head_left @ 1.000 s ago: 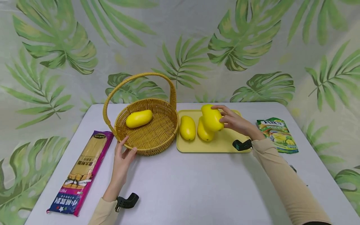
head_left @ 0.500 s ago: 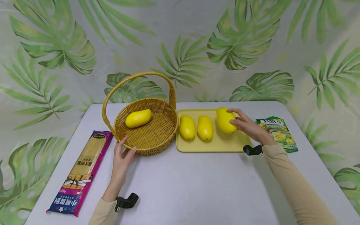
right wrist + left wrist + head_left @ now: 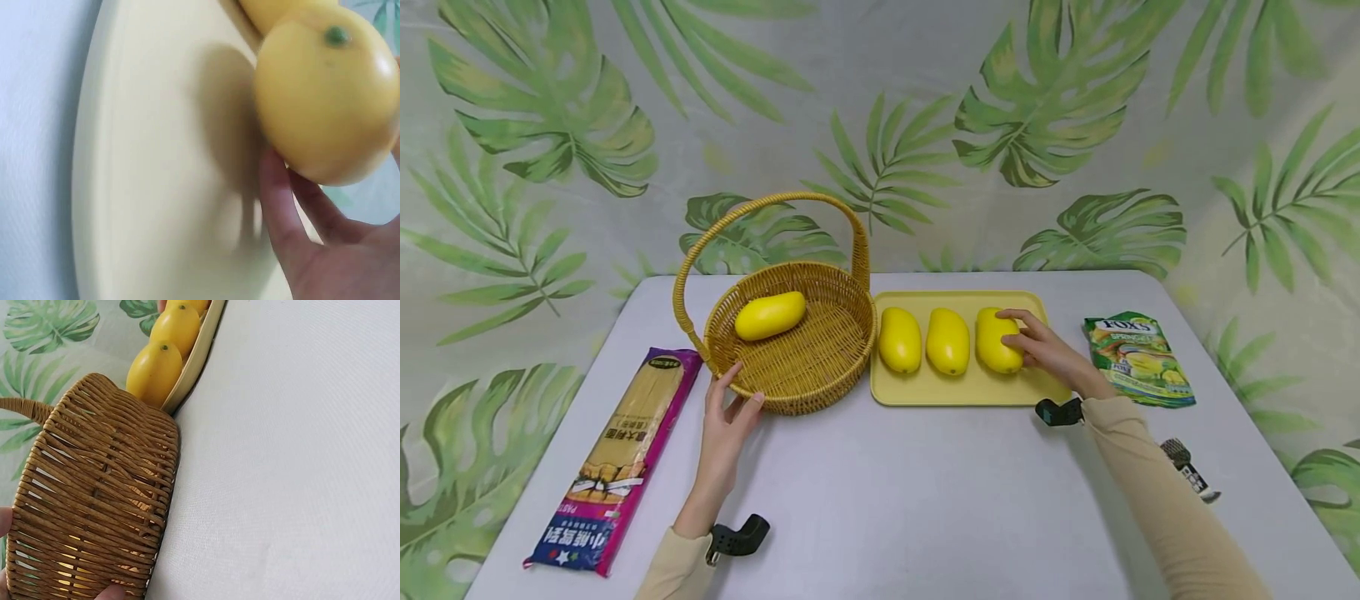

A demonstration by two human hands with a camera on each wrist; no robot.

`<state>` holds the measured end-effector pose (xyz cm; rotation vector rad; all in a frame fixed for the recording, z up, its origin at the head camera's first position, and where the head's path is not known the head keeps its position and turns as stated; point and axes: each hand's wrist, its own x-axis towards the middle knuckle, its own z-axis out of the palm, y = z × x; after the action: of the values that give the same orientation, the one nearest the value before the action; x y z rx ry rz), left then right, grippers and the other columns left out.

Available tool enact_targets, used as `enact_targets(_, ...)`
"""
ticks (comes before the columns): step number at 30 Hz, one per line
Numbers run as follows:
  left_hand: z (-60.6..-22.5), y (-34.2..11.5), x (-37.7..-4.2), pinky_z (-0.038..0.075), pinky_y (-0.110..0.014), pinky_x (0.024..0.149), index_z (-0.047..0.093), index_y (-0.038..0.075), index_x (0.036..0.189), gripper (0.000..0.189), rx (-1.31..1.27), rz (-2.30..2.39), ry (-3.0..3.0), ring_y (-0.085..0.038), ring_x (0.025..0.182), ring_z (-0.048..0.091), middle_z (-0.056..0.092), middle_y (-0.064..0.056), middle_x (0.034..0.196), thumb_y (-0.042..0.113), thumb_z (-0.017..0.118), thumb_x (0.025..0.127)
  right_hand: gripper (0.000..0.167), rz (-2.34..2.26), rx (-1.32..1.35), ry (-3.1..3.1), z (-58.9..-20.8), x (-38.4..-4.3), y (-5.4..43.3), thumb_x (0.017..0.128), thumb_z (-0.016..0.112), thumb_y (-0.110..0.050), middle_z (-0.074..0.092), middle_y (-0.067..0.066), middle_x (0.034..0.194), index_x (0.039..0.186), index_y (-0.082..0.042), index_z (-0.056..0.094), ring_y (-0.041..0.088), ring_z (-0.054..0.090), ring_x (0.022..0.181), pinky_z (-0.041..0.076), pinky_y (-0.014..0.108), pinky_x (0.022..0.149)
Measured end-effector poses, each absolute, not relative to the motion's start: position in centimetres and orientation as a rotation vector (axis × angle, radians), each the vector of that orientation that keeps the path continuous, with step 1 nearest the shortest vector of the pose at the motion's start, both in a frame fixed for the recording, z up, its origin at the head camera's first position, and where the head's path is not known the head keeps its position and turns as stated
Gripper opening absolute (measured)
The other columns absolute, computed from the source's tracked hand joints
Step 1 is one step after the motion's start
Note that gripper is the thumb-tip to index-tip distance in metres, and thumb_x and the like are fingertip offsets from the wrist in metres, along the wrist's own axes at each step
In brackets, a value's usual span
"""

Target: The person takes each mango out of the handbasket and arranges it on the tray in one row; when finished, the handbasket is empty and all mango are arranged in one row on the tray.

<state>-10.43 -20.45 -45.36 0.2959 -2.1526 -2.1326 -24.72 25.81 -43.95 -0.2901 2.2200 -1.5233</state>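
A round wicker basket with a tall arched handle stands left of centre, with one yellow mango lying inside. My left hand holds the basket's near rim, thumb against the outer wall. A pale yellow rectangular tray sits right beside the basket. Two mangoes, a left one and a middle one, lie on it in a row. My right hand grips a third mango over the tray. The right wrist view shows this mango between thumb and fingers, its green stem end visible.
A long purple pasta packet lies left of the basket. To the tray's right is a green FOX'S candy bag. A small dark-and-silver object rests near the right sleeve. A leaf-patterned cloth hangs behind the table.
My right hand has moved the mango right, from above the middle one, then lowered it beside that one in the row. The left hand and basket have stayed put.
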Motion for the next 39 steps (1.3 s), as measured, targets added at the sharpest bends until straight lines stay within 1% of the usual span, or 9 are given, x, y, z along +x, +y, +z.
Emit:
enact_targets(3, -45.4, -20.5, -10.4, 0.04, -0.039, 0.101, 0.027, 0.015, 0.151, 0.06, 0.299, -2.139, -2.146, -0.034, 0.137, 0.024, -0.009, 0.003, 0.158, 0.02, 0.055, 0.098, 0.056, -1.475, -0.291, 2.271, -43.9, -24.6, 25.5, 0.099, 0.052, -0.031, 0.031, 0.025, 0.136, 0.147, -0.014, 0.027, 0.031, 0.039, 0.095, 0.036, 0.036, 0.076)
enact_targets(7, -45.4, -20.5, -10.5, 0.04, -0.04, 0.101, 0.027, 0.015, 0.15, 0.06, 0.297, -2.145, -2.139, -0.033, 0.137, 0.025, -0.009, 0.003, 0.158, 0.019, 0.055, 0.098, 0.057, -1.463, -0.296, 2.281, -43.9, -24.5, 25.3, 0.1, 0.052, -0.028, 0.03, 0.026, 0.134, 0.148, -0.012, 0.026, 0.031, 0.038, 0.092, 0.037, 0.038, 0.077)
enact_targets(11, -45.4, -20.5, -10.4, 0.04, -0.04, 0.1, 0.027, 0.014, 0.15, 0.059, 0.288, -2.145, -2.134, -0.034, 0.137, 0.025, -0.008, 0.003, 0.158, 0.019, 0.055, 0.099, 0.057, -1.459, -0.307, 2.278, -43.9, -24.4, 25.4, 0.1, 0.051, -0.027, 0.021, 0.029, 0.143, 0.149, -0.012, 0.024, 0.038, 0.037, 0.113, 0.04, 0.041, 0.087)
enact_targets(15, -45.4, -20.4, -10.4, 0.04, -0.041, 0.1, 0.026, 0.014, 0.15, 0.06, 0.282, -2.142, -2.136, -0.034, 0.137, 0.025, -0.007, 0.003, 0.158, 0.02, 0.055, 0.098, 0.059, -1.456, -0.316, 2.275, -43.7, -24.3, 25.4, 0.099, 0.053, -0.029, 0.018, 0.03, 0.147, 0.149, -0.013, 0.025, 0.044, 0.027, 0.129, 0.037, 0.05, 0.097)
enact_targets(19, -45.4, -20.4, -10.4, 0.039, -0.041, 0.101, 0.026, 0.014, 0.151, 0.06, 0.28, -2.141, -2.139, -0.034, 0.137, 0.025, -0.007, 0.003, 0.158, 0.02, 0.055, 0.099, 0.06, -1.458, -0.322, 2.29, -43.6, -24.2, 25.5, 0.098, 0.054, -0.031, 0.019, 0.029, 0.147, 0.148, -0.013, 0.027, 0.045, 0.026, 0.131, 0.035, 0.055, 0.1)
enact_targets(23, -45.5, -20.4, -10.4, 0.039, -0.042, 0.101, 0.026, 0.016, 0.151, 0.06, 0.278, -2.139, -2.142, -0.034, 0.137, 0.024, -0.007, 0.003, 0.158, 0.02, 0.055, 0.099, 0.058, -1.477, -0.326, 2.32, -43.4, -24.2, 25.7, 0.098, 0.055, -0.032, 0.022, 0.024, 0.149, 0.147, -0.013, 0.03, 0.043, 0.024, 0.133, 0.037, 0.057, 0.1)
enact_targets(29, -45.5, -20.4, -10.4, 0.039, -0.042, 0.101, 0.025, 0.016, 0.151, 0.06, 0.275, -2.146, -2.136, -0.033, 0.138, 0.024, -0.007, 0.004, 0.158, 0.02, 0.055, 0.099, 0.055, -1.51, -0.357, 2.367, -43.0, -24.3, 26.1, 0.099, 0.053, -0.026, 0.025, 0.023, 0.15, 0.147, -0.008, 0.031, 0.044, 0.027, 0.132, 0.037, 0.059, 0.099)
enact_targets(35, -45.5, -20.4, -10.4, 0.04, -0.042, 0.1, 0.026, 0.015, 0.151, 0.06, 0.262, -2.141, -2.135, -0.033, 0.138, 0.024, -0.008, 0.003, 0.158, 0.019, 0.055, 0.099, 0.05, -1.571, -0.372, 2.43, -42.0, -24.8, 26.0, 0.101, 0.051, -0.019, 0.029, 0.024, 0.147, 0.145, -0.003, 0.033, 0.042, 0.03, 0.132, 0.032, 0.057, 0.104)
enact_targets(39, -45.5, -20.5, -10.5, 0.04, -0.042, 0.1, 0.026, 0.015, 0.151, 0.06, 0.252, -2.141, -2.132, -0.034, 0.137, 0.024, -0.008, 0.003, 0.158, 0.019, 0.055, 0.099, 0.048, -1.645, -0.449, 2.445, -41.0, -25.0, 25.0, 0.1, 0.052, -0.019, 0.037, 0.024, 0.142, 0.143, -0.002, 0.037, 0.039, 0.04, 0.125, 0.041, 0.041, 0.1)
